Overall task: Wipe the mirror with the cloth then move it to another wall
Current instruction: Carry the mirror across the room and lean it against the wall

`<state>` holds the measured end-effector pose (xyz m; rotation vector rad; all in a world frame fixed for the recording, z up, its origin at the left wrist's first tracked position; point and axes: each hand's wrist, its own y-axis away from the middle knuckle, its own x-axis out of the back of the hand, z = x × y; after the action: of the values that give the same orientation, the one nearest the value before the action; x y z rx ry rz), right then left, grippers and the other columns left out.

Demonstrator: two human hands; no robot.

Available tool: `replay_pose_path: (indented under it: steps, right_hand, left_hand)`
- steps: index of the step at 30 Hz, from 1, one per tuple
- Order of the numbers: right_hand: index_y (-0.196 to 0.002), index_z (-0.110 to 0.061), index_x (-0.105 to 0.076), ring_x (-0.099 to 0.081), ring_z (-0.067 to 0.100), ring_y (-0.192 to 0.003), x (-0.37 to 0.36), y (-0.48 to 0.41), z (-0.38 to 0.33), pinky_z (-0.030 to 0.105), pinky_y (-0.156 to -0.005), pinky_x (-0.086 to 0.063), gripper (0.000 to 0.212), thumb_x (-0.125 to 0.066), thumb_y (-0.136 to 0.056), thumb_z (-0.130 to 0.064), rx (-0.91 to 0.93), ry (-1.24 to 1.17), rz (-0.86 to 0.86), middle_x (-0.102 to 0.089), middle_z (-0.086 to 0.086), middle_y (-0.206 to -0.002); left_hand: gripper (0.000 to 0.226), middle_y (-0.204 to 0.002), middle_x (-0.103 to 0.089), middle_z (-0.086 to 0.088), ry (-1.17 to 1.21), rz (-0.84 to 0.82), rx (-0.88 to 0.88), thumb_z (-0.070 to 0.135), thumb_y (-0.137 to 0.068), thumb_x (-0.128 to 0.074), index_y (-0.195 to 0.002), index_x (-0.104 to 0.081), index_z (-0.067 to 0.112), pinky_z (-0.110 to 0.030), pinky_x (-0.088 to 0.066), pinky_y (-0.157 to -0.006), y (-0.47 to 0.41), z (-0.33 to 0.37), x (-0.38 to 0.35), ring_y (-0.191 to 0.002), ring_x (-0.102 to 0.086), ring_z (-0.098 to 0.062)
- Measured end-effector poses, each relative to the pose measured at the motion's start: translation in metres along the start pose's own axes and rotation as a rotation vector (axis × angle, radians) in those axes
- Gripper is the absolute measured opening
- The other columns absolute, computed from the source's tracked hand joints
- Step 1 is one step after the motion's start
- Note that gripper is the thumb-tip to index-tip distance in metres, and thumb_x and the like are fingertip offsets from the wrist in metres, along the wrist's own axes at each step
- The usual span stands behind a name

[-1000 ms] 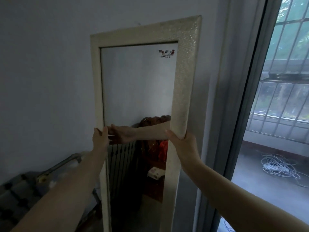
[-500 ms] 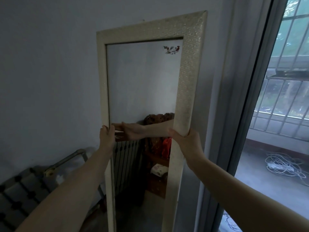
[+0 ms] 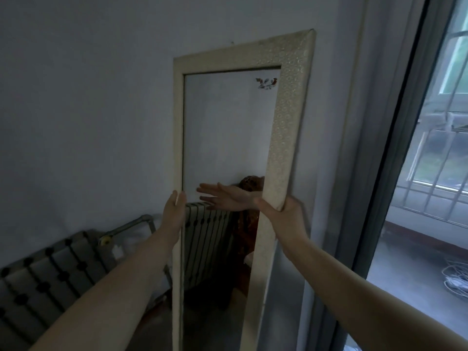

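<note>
**Item:** mirror point(image 3: 228, 138), tall and rectangular, in a cream frame point(image 3: 287, 117) with a fine embossed pattern.

**Position:** held between both hands in front of a pale wall point(image 3: 81, 102), its top leaning slightly to the right. Whether its back touches the wall cannot be told. Its lower end runs out of view.

**Left hand** point(image 3: 174, 211): on the outer left edge of the frame. Fingers are straight and point up, with the palm pressed flat against the edge and nothing curled round it. Its reflection shows in the glass just to the right, palm spread.

**Right hand** point(image 3: 285, 216): clamped on the right edge of the frame, about level with the left hand. The thumb point(image 3: 263, 206) lies across the front face. The other fingers wrap behind the frame and are hidden.

**Above the grip:** glass reflecting a plain pale surface. A small red-and-dark floral decal point(image 3: 266, 83) sits in the upper right corner of the glass.

**Below the grip:** glass reflecting a ribbed radiator and a reddish-brown object too dim to identify.

**Left of the grip, lower:** dark ribbed radiator point(image 3: 50, 279) against the wall, with a grey pipe point(image 3: 126, 225) bending over its top end.

**Right of the grip:** dark upright door frame point(image 3: 395, 160). Beyond it are pale window bars point(image 3: 440, 193) and a coil of light cable point(image 3: 455, 279) on the floor.
</note>
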<state>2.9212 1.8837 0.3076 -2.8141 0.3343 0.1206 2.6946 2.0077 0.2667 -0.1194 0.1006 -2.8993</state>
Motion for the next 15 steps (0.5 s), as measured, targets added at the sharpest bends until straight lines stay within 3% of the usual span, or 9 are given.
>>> replay_pose_path:
  steps: [4, 8, 11, 15]
  right_hand:
    - [-0.101, -0.020, -0.064, -0.066, 0.010, -0.089, 0.008, -0.004, 0.001, 0.032, -0.082, -0.056, 0.023, -0.073, -0.080, -0.025, -0.044, -0.001, -0.079, -0.070, -0.003, -0.095]
    - [-0.096, -0.025, -0.063, -0.066, -0.006, -0.081, 0.017, -0.003, 0.001, 0.017, -0.072, -0.055, 0.015, -0.069, -0.085, -0.017, -0.040, -0.001, -0.175, -0.071, -0.016, -0.089]
    - [-0.086, -0.029, -0.062, -0.065, -0.011, -0.078, 0.025, -0.001, -0.003, 0.014, -0.073, -0.055, 0.020, -0.062, -0.089, -0.008, -0.034, 0.004, -0.239, -0.070, -0.028, -0.074]
    - [-0.100, -0.019, -0.067, -0.069, 0.006, -0.091, 0.035, 0.000, -0.002, 0.033, -0.083, -0.057, 0.014, -0.064, -0.087, -0.014, -0.068, 0.016, -0.248, -0.074, -0.011, -0.096]
  left_hand:
    - [0.057, -0.160, -0.017, -0.005, -0.038, 0.013, -0.010, 0.034, -0.102, -0.033, -0.151, -0.016, 0.009, -0.020, -0.016, -0.108, 0.029, 0.003, -0.006, -0.146, -0.020, -0.020]
    - [0.056, -0.159, -0.020, -0.003, -0.082, 0.068, 0.002, 0.037, -0.102, -0.032, -0.152, -0.018, 0.013, -0.023, -0.016, -0.111, 0.056, 0.003, -0.008, -0.145, -0.021, -0.019]
    - [0.057, -0.159, -0.021, -0.003, -0.112, 0.116, 0.027, 0.039, -0.102, -0.030, -0.152, -0.018, 0.013, -0.025, -0.015, -0.114, 0.073, 0.000, -0.005, -0.145, -0.022, -0.020]
    - [0.050, -0.148, -0.039, -0.005, -0.149, 0.194, 0.034, 0.036, -0.102, -0.032, -0.141, -0.039, 0.006, -0.030, -0.024, -0.114, 0.103, 0.006, -0.005, -0.137, -0.035, -0.022]
